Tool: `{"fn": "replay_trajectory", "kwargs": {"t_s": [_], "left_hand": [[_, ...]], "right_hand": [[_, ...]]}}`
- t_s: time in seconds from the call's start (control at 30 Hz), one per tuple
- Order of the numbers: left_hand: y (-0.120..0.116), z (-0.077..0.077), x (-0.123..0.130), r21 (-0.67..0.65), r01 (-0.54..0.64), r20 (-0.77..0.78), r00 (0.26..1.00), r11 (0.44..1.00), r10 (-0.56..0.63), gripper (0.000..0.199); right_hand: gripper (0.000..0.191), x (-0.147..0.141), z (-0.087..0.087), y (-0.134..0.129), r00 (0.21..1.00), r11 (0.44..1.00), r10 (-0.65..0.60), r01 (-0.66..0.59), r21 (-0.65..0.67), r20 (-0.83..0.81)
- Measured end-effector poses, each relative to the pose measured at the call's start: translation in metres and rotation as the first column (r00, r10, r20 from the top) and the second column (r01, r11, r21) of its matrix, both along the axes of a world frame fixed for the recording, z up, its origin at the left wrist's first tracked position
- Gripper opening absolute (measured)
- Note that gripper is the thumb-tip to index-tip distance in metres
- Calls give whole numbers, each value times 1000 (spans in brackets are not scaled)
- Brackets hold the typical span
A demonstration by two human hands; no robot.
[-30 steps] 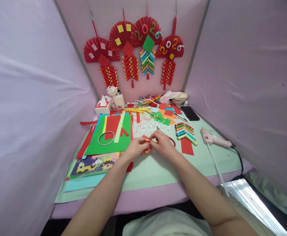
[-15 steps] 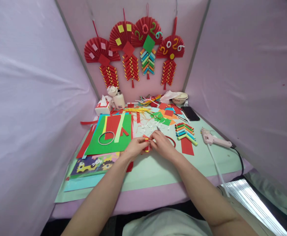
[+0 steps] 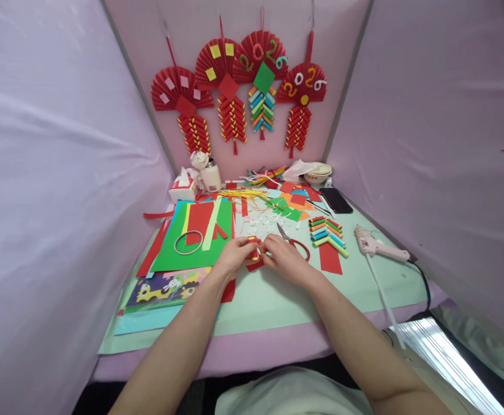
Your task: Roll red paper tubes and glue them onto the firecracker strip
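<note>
Near the middle of the table, my left hand (image 3: 234,255) pinches a small red paper piece with yellow ends (image 3: 253,248). My right hand (image 3: 279,253) is closed at the right side of that piece, its fingertips touching or gripping it; just what they pinch is too small to tell. Scissors with red handles (image 3: 300,248) lie partly behind my right hand, blades pointing up and left. A bit of red paper (image 3: 255,266) shows beneath the hands. To the right, rolled coloured paper tubes (image 3: 327,235) form a chevron stack on a red strip (image 3: 330,260).
Coloured sheets (image 3: 165,259) with a silver ring (image 3: 188,242) lie at the left. A pink glue gun (image 3: 376,246) and a black phone (image 3: 337,200) are at the right. Scraps, a tissue box (image 3: 184,188) and a bowl (image 3: 318,174) stand farther back. Red fan decorations (image 3: 260,55) hang behind.
The red piece in my hands has moved slightly left and up and turned. My right hand has shifted, showing more of the scissors. The whole view has shifted slightly.
</note>
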State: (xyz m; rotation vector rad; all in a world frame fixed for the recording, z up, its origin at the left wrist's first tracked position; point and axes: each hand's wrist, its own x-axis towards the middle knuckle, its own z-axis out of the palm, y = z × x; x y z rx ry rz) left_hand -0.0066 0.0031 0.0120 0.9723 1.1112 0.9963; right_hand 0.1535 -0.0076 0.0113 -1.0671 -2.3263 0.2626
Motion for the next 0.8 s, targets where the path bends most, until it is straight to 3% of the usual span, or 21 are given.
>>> {"fn": "replay_trajectory", "kwargs": {"t_s": [0.27,0.5,0.6,0.8], "left_hand": [[2,2,-2,13,-97,52,994,995,97,25],[5,5,-5,6,-220,76,973,975,219,21],[6,6,-6,-10,-228,99,969,974,228,19],[6,4,-8,-16,-204,156,966,979,204,19]], "right_hand": [[8,0,4,-6,989,980,146,-143,-135,17],[6,6,4,-7,932,864,361,-345,-366,-24],[7,8,3,-6,925,834,377,-360,-417,-44],[8,9,3,-5,936,841,346,-339,-422,-61]]}}
